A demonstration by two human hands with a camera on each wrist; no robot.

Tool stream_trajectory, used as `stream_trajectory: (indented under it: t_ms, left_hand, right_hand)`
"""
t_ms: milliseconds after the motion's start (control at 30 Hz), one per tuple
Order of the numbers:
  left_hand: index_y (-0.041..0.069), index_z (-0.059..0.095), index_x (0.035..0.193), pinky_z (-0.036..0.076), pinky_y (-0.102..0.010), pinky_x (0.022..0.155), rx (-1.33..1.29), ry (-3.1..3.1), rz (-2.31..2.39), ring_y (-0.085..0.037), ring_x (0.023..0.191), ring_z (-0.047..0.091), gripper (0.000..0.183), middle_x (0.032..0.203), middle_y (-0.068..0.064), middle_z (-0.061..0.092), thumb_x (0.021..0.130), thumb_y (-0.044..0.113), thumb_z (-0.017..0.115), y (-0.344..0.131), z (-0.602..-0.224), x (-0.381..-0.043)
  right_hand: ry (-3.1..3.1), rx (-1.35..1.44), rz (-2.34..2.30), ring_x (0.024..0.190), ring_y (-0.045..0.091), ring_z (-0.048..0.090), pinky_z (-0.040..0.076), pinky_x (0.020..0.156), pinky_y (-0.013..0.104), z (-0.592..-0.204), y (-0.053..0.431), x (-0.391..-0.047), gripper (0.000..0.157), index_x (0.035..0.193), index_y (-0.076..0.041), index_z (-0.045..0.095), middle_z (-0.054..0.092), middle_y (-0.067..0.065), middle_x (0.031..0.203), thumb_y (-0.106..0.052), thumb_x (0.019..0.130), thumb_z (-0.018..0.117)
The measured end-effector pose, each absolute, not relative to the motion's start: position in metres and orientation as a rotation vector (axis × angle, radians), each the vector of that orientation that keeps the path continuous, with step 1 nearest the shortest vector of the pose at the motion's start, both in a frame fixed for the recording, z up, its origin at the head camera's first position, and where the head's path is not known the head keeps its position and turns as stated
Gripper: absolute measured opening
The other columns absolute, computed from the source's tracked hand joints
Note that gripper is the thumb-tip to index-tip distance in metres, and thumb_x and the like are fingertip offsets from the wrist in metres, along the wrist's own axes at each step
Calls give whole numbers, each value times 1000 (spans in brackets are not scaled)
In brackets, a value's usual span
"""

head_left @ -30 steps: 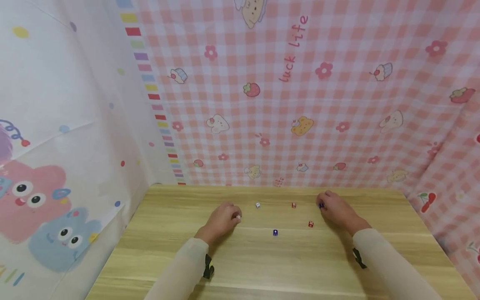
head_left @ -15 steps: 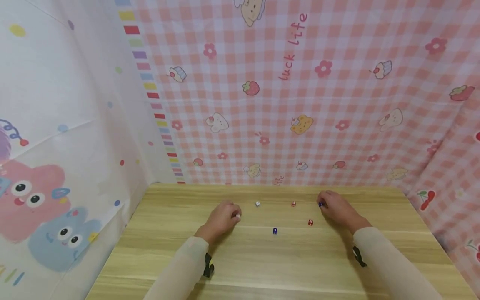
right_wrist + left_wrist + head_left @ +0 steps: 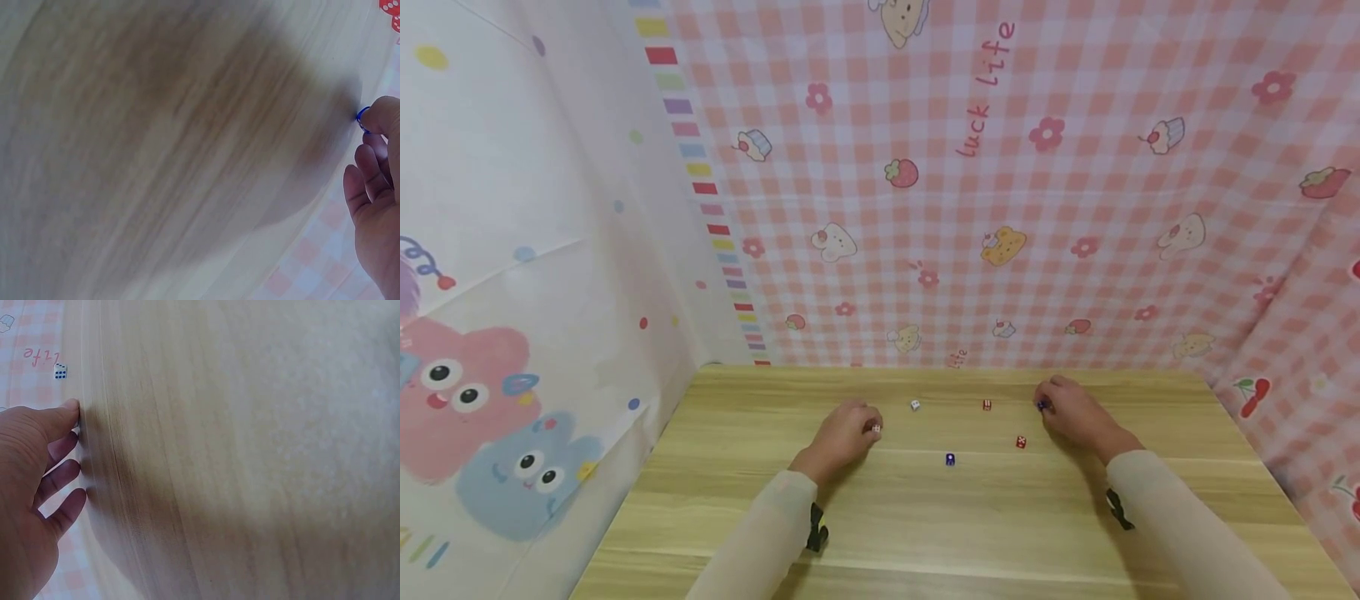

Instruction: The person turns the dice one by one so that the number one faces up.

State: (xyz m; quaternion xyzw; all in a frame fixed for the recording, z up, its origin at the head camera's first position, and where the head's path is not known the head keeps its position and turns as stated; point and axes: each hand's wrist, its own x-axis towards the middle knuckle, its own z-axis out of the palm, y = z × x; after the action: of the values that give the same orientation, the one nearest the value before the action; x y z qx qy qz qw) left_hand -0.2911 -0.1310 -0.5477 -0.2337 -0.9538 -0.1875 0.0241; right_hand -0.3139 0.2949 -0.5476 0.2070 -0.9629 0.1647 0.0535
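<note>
My left hand (image 3: 847, 433) pinches a white die (image 3: 876, 428) low over the left part of the wooden table; in the left wrist view the thumb mostly hides it. At the right, my right hand (image 3: 1075, 414) holds a blue die (image 3: 1042, 404) between thumb and fingers, and only a blue edge (image 3: 361, 119) shows in the right wrist view. Between the hands lie another white die (image 3: 915, 406), two red dice, one farther back (image 3: 987, 405) and one nearer (image 3: 1021, 442), and a second blue die (image 3: 951, 459).
The wooden table (image 3: 970, 533) ends at a pink checked cloth (image 3: 925, 208) hanging behind it. A white cloth with cartoon figures (image 3: 490, 400) hangs on the left. Each sleeved wrist carries a dark strap (image 3: 817, 527).
Both hands keep their places with the dice in their fingers. The whole scene shifts slightly upward in the head view; the loose dice have not moved on the table.
</note>
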Motion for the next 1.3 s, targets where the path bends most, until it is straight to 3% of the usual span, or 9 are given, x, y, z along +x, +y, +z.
stream_trajectory:
  t_ms: [233, 533, 833, 1300]
  left_hand:
    - [16, 74, 92, 51, -39, 82, -716, -2960, -593, -18, 91, 58, 6, 91, 2, 64, 92, 18, 79, -130, -546, -290]
    - [17, 73, 93, 50, -36, 79, -721, -2976, -577, -15, 88, 55, 7, 89, 4, 62, 92, 19, 79, -131, -546, -289]
    - [16, 73, 93, 49, -36, 78, -706, -2979, -605, -16, 86, 54, 6, 88, 4, 61, 93, 18, 78, -131, -546, -289]
    - [16, 72, 91, 48, -36, 77, -704, -2964, -602, -15, 85, 53, 7, 87, 4, 60, 92, 18, 79, -130, -545, -289]
  right_hand:
    - [-2939, 625, 466, 90, 25, 59, 54, 83, 47, -549, 293, -314, 16, 100, -8, 72, 60, 7, 97, 1, 86, 70]
    - [-2944, 599, 512, 103, 33, 62, 53, 91, 53, -550, 294, -311, 17, 105, -6, 67, 66, 12, 106, -1, 89, 71]
    - [-2932, 622, 515, 97, 29, 61, 53, 86, 49, -550, 295, -312, 13, 100, -6, 65, 66, 8, 99, 0, 90, 71]
    - [-2922, 652, 450, 94, 28, 60, 53, 87, 49, -544, 289, -310, 16, 101, -7, 73, 62, 8, 100, 3, 90, 68]
